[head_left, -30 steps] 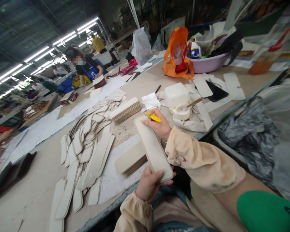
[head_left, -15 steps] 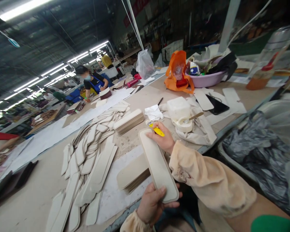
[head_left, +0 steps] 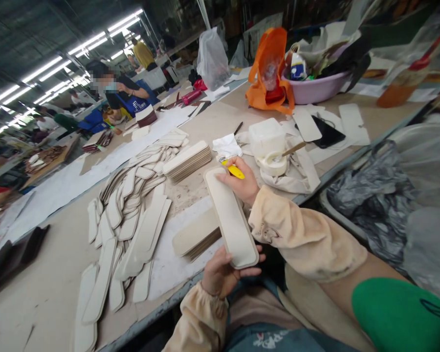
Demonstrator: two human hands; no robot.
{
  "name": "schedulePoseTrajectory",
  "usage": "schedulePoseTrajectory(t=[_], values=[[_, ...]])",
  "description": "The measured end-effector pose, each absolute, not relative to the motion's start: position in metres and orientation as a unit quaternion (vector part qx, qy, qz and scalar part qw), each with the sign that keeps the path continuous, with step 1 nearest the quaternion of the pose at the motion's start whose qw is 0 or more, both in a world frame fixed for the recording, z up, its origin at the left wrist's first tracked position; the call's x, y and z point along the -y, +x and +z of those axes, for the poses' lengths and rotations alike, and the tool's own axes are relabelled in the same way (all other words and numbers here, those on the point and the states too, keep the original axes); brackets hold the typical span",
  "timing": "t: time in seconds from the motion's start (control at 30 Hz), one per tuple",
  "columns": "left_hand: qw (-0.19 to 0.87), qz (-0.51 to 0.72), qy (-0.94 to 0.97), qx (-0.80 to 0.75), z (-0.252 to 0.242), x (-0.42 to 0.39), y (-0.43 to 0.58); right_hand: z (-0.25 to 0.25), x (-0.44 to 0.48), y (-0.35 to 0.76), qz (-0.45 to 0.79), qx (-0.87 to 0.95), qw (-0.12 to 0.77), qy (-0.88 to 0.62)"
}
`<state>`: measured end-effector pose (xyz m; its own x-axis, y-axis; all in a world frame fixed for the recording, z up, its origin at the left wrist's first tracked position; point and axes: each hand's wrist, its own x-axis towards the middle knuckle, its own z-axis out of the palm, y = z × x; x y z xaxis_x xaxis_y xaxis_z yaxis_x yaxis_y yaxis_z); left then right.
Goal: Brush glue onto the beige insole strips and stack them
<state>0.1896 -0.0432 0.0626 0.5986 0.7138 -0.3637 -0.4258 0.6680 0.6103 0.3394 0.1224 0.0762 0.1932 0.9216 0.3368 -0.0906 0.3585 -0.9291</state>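
Head view: my right hand (head_left: pixel 244 181) is gripping a cutter (head_left: pixel 235 170) and pinching the panel (head_left: pixel 231 217) far-end; my left hand (head_left: pixel 219 274), half-curled, is cradling its other end, likely for steadiness. The panel is hovering beside the near stack (head_left: pixel 195 231) (squared, perhaps against slipping), strips (head_left: pixel 146 244) lying left of it.

Left of the panel (head_left: pixel 231 220), an open gap parts two stacks (head_left: pixel 195 233) (head_left: pixel 187 161).

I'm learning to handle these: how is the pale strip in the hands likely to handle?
The strip is probably fairly stiff: no sag shows between the left hand and right hand. It looks light, being thin, and its flat shape seems unlikely to roll.
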Motion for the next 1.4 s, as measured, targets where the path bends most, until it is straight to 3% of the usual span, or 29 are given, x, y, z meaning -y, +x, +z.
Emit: schedulePoseTrajectory(t=[0.3, 1.1, 1.4], values=[[0.823, 0.316, 0.268, -0.388, 0.052, 0.046, 0.197, 0.079, -0.119, 0.341, 0.376, 0.5, 0.654, -0.425], [0.8, 0.336, 0.28, -0.41, 0.051, 0.046, 0.199, 0.078, -0.119, 0.34, 0.384, 0.484, 0.671, -0.41], [0.752, 0.463, 0.22, -0.414, 0.074, 0.023, 0.21, 0.078, -0.12, 0.341, 0.376, 0.488, 0.679, -0.398]])
